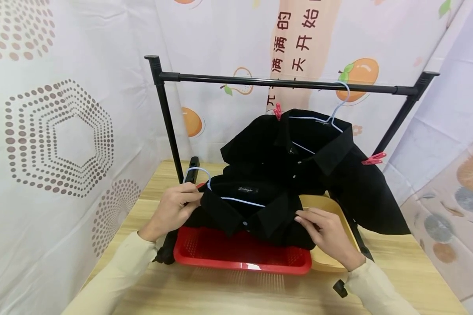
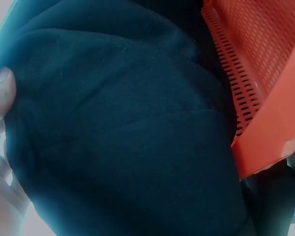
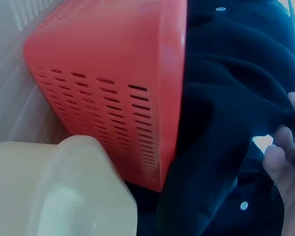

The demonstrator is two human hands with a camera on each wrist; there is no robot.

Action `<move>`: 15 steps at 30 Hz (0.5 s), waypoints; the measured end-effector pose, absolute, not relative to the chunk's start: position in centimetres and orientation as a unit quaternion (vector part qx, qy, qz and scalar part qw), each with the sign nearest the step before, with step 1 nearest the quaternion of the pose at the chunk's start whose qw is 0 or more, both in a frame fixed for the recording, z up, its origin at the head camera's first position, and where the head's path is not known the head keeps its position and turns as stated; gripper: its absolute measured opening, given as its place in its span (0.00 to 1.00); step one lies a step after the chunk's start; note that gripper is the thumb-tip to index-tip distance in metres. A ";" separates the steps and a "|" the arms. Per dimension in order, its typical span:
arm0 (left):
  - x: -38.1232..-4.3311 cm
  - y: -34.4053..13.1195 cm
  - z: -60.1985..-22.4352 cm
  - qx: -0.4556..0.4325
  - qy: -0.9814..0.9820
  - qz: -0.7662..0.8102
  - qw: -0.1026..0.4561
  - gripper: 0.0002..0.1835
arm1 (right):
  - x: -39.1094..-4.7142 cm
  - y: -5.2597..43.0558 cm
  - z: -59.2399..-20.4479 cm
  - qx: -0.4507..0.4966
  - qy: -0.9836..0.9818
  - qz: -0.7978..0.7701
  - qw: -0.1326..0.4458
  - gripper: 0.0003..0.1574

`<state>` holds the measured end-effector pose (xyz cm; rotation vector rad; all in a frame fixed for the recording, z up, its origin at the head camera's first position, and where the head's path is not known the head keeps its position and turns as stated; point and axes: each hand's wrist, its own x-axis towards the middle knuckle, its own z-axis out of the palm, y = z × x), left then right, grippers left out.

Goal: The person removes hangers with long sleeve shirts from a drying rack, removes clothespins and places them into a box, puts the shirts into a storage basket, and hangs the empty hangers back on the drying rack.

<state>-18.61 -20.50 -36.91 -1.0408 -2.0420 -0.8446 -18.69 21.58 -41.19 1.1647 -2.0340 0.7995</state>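
A black collared shirt [image 1: 271,218] lies over the back of a red basket [image 1: 242,265], a pale blue hanger [image 1: 242,201] inside its collar and the hook sticking up at the left. My left hand [image 1: 177,208] pinches the shirt at its left shoulder; the left wrist view shows the thumb on the dark cloth. At the opposite shoulder, my right hand [image 1: 327,229] pinches the fabric between thumb and fingers. Behind it, a second black shirt [image 1: 362,183] hangs on another pale blue hanger [image 1: 341,103], with red clips [image 1: 374,159] at its shoulders.
A black rack [image 1: 240,80] spans the table [image 1: 149,284], its rail above the baskets. The yellow basin [image 1: 331,262] stands right of the red basket, partly under the cloth. Printed curtains [image 1: 63,131] surround the table.
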 end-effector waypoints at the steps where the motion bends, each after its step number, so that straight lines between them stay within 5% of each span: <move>1: -18.6 -20.6 -36.8 -0.399 -0.785 -0.327 0.344 0.13 | -18.7 21.8 -41.3 0.441 -0.776 0.309 0.328 0.11; 3: -18.6 -20.8 -36.8 -0.396 -0.786 -0.334 0.338 0.14 | -18.7 22.2 -41.4 0.430 -0.787 0.311 0.315 0.07; 8: -18.4 -21.6 -36.8 -0.384 -0.786 -0.357 0.327 0.15 | -18.9 23.0 -41.7 0.400 -0.811 0.300 0.304 0.19; 15: -18.3 -21.7 -36.9 -0.391 -0.785 -0.360 0.318 0.16 | -19.2 23.2 -42.1 0.362 -0.841 0.278 0.290 0.15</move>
